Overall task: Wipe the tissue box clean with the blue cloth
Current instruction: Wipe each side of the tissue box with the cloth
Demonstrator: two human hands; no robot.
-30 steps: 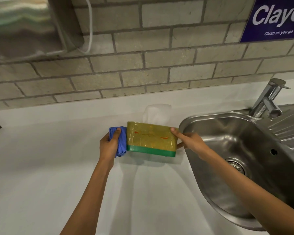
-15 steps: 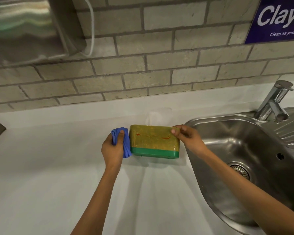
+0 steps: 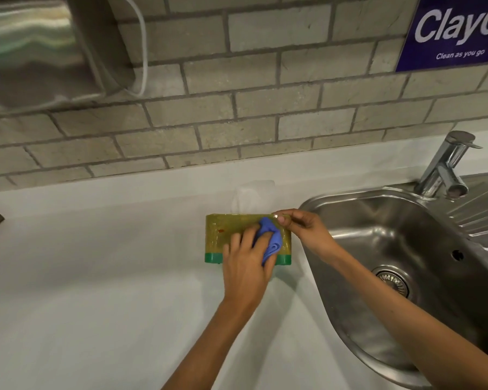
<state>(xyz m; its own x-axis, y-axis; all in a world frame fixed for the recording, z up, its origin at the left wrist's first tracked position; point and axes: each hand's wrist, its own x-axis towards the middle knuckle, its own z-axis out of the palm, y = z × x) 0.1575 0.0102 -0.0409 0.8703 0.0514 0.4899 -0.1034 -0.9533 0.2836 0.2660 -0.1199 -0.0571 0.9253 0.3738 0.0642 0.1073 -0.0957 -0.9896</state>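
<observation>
Though cut off at every edge of the view, worktop (image 3: 96,277): white and plain; carries the tissue box near its right end, just beside the sink's left rim.
Sink (image 3: 378,235): steel, set into the worktop's right end; right part out of view; tap (image 3: 445,167) at the back rim.
Tissue box (image 3: 223,229): upright, long face toward the camera; glossy yellow-olive body on a green base (image 3: 212,258).
Handling, as a judgement: probably light, stiff-walled and slick; likely to skate or tip backward under a sideways rub, so best braced at a top corner or an end.
Left hand (image 3: 245,266): curled round the blue cloth, pressing it onto the right half of the front face.
Right hand (image 3: 304,232): pinching the box's top right corner, steadying it; close to the left hand, contact between them impossible to tell.
Tissue (image 3: 251,198): white, standing out of the box top; pale against the worktop and hard to outline; easily torn or soaked, so best kept clear of the cloth.
Blue cloth (image 3: 269,239): bunched, soft, partly inside the fist.
Red mark (image 3: 221,230): small smear on the left half of the front face, uncovered, seemingly not yet wiped.
Hidden: front face under the left hand and cloth; box's back, ends and top opening; any dirt beneath the cloth impossible to judge.
</observation>
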